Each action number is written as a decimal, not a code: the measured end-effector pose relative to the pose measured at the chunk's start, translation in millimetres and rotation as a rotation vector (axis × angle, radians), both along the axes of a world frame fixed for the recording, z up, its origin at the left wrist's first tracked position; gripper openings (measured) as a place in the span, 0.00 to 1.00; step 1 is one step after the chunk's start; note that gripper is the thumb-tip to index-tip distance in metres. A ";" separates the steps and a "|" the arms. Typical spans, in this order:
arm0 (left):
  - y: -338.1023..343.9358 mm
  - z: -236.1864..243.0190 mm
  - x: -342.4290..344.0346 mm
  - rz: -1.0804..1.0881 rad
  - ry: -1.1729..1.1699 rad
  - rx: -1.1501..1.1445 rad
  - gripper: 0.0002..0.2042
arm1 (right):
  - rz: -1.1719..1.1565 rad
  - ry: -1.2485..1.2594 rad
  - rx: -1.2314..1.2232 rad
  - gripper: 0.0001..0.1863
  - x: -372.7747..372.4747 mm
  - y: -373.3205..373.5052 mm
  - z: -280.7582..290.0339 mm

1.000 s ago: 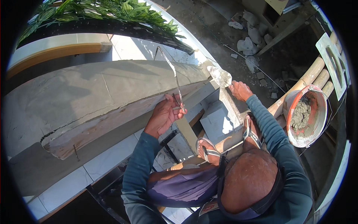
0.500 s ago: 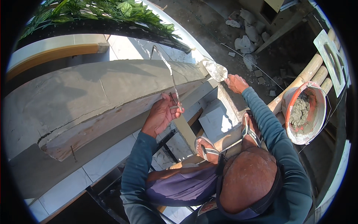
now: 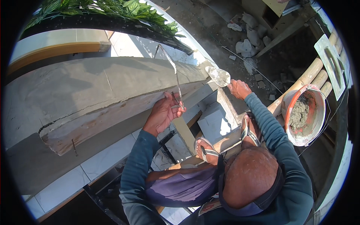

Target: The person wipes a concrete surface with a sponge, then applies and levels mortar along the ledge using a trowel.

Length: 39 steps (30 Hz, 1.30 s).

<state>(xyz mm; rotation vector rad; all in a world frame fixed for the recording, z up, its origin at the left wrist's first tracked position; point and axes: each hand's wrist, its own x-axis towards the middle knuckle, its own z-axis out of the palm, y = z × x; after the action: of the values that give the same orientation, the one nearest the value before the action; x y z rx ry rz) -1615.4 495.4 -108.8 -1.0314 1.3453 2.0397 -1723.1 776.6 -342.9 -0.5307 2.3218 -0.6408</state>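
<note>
My right hand (image 3: 240, 89) is closed round the handle of a pointed trowel (image 3: 218, 76). The mortar-smeared blade lies at the right end of a long grey plastered ledge (image 3: 123, 77). On the ledge's near side my left hand (image 3: 164, 113) has its thumb and fingers closed about the lower end of a bent metal rod (image 3: 177, 84). This rod, crusted with pale mortar, rises past the front edge and hooks down onto the ledge top. A board (image 3: 108, 116) runs along the ledge's front face, with a crack between them toward the left.
A bucket (image 3: 324, 112) of wet mortar hangs or stands at the right beside bamboo poles (image 3: 314, 71). A flat plastering float (image 3: 330, 65) rests on the poles. My sandalled feet stand on bamboo. Leafy plants (image 3: 112, 9) line the far left; sacks (image 3: 245, 47) and rubble lie below.
My right hand and the trowel have shifted slightly toward me at the ledge's end. My left hand stays on the rod. The whole view has moved a little.
</note>
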 end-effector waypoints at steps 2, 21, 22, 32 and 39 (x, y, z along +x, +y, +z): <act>4.4 7.1 -3.5 -0.006 0.000 -0.017 0.33 | -0.060 -0.006 -0.022 0.19 -15.1 -20.6 3.1; 3.7 9.6 -2.3 0.029 -0.014 0.016 0.31 | -0.206 -0.746 -0.382 0.19 -30.2 -16.3 23.1; 2.1 8.1 -2.9 0.027 -0.010 0.015 0.31 | -0.337 -1.006 -0.397 0.18 -37.9 -23.6 18.2; 2.5 4.1 -3.4 0.006 0.010 0.066 0.31 | -0.417 -1.370 -0.510 0.19 -56.3 -55.4 -26.5; -3.4 4.1 -0.7 -0.011 -0.004 0.104 0.31 | -0.218 -1.337 -0.644 0.19 -40.2 -26.7 83.1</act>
<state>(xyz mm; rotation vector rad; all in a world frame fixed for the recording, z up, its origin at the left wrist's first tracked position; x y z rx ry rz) -1616.2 491.9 -104.7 -0.9804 1.2266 2.0748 -1763.3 749.9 -259.8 -0.0184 0.8851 -1.3270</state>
